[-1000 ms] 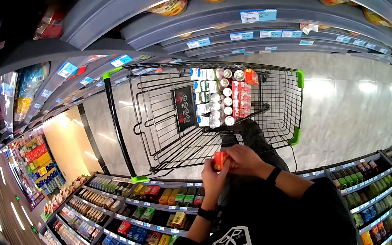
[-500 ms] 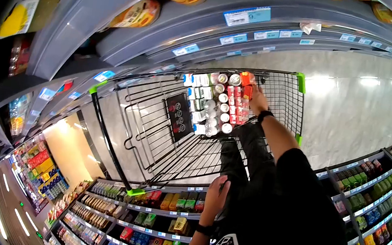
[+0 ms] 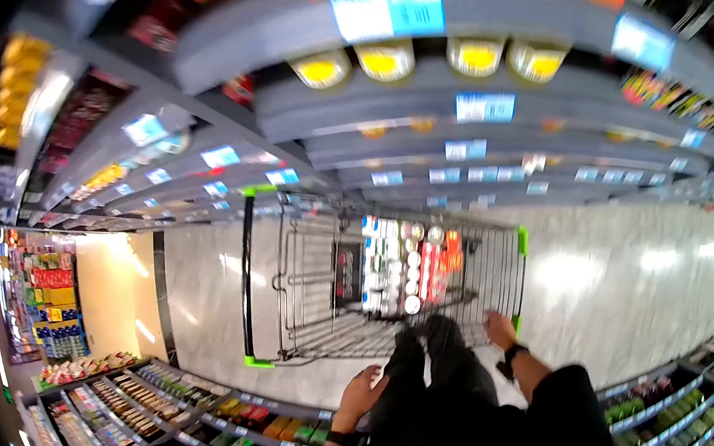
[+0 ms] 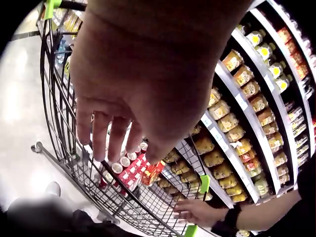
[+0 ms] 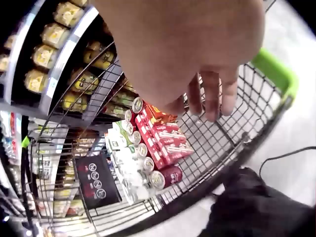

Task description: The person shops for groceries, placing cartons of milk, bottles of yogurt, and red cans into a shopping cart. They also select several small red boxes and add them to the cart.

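Observation:
My right hand [image 3: 501, 329] is empty, with loose fingers, beside the green-cornered end of the shopping cart [image 3: 303, 356]. Nothing is in my left hand [image 3: 362, 392] either; it hangs in front of my body near the cart's side, fingers slightly bent. Packed goods stand in rows in the cart: white bottles and cartons [image 3: 376, 266], cans with pale tops [image 3: 413, 273], red packs [image 5: 165, 143] and orange-red packets [image 3: 452, 255] at one end. In the right wrist view, the right hand's fingers overlap the cart's wire basket, close to the orange-red packets.
A tall shelf with price tags [image 3: 484, 107] and tubs [image 3: 385, 60] runs along the cart's far side. Behind me stands another shelf of bottled drinks [image 3: 140, 399]. Pale shiny floor [image 3: 629, 277] lies beyond the cart. A black sign panel [image 5: 96, 181] hangs inside the basket.
Both hands held a small orange-red packet at first; the right hand then reached to the cart's packets. Now it is drawn back without it. The head view has tilted up towards the shelf.

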Motion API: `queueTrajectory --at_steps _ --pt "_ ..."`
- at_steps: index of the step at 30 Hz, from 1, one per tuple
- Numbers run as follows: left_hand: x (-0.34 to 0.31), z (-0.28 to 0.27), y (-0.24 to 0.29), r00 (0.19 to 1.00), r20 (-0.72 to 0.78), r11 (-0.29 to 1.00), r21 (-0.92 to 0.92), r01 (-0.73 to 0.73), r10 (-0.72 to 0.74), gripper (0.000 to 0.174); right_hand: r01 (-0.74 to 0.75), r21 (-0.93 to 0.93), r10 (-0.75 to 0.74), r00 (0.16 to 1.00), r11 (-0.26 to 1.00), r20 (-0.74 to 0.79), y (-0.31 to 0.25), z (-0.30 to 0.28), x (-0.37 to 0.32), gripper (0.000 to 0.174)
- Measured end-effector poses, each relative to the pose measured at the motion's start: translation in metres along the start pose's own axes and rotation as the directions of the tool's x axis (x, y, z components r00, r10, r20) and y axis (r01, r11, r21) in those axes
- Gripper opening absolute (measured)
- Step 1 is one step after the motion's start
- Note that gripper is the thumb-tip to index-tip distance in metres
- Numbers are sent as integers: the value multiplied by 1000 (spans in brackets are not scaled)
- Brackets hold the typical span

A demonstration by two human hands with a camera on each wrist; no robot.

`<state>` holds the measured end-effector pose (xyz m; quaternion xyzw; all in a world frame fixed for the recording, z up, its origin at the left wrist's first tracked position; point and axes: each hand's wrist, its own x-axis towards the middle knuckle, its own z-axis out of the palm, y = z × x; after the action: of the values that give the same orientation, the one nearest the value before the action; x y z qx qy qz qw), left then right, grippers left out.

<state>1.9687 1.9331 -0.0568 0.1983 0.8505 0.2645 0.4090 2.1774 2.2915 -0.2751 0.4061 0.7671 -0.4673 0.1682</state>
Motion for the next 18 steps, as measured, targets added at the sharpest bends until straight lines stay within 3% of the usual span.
queueTrajectory --at_steps 1,2,3,5,7,9,11,12,13,14,15,17,18 --pt "-1 -7 -5 1000 5 1000 24 0 0 47 -156 89 142 979 984 144 -19 -28 -31 36" --pt "-2 -15 -7 1000 -5 999 33 -26 26 47 40 -22 -43 991 999 -126 29 -1 -36 28" --pt "-1 -22 -9 999 -12 998 45 -48 48 47 4 -71 -13 992 997 -129 -1 -27 -73 26" --pt "4 -33 -19 996 -10 992 90 -85 86 46 181 -77 -192 965 981 -178 3 -38 -114 28" --pt "9 -43 -27 992 -4 985 119 -127 129 46 -1 93 12 993 996 -120 16 -38 -136 29" --pt "5 -63 -19 987 -13 975 157 -158 163 46 -237 438 289 956 867 -53 13 -43 -157 32" --pt "10 -74 -20 983 36 970 165 -181 178 44 -129 779 512 817 613 -267 9 -41 -170 30" --pt "13 -78 -21 974 27 968 107 -226 224 44 4 864 596 723 504 -351 8 -41 -173 28" --pt "12 -87 -15 957 20 936 200 -289 291 43 156 906 681 612 394 -402 6 -40 -174 26" --pt "13 -92 -8 950 -2 937 166 -307 312 41 268 906 725 543 328 -424 2 -41 -173 20" --pt "15 -101 -1 943 -23 936 136 -326 332 38 277 904 725 542 325 -426 -1 -45 -173 20" --pt "20 -122 31 937 -67 935 117 -333 342 34 132 896 649 647 423 -401 -18 -70 -172 22" --pt "30 -130 40 868 -138 875 160 -457 478 31 110 863 598 679 492 -427 -25 -85 -163 21"
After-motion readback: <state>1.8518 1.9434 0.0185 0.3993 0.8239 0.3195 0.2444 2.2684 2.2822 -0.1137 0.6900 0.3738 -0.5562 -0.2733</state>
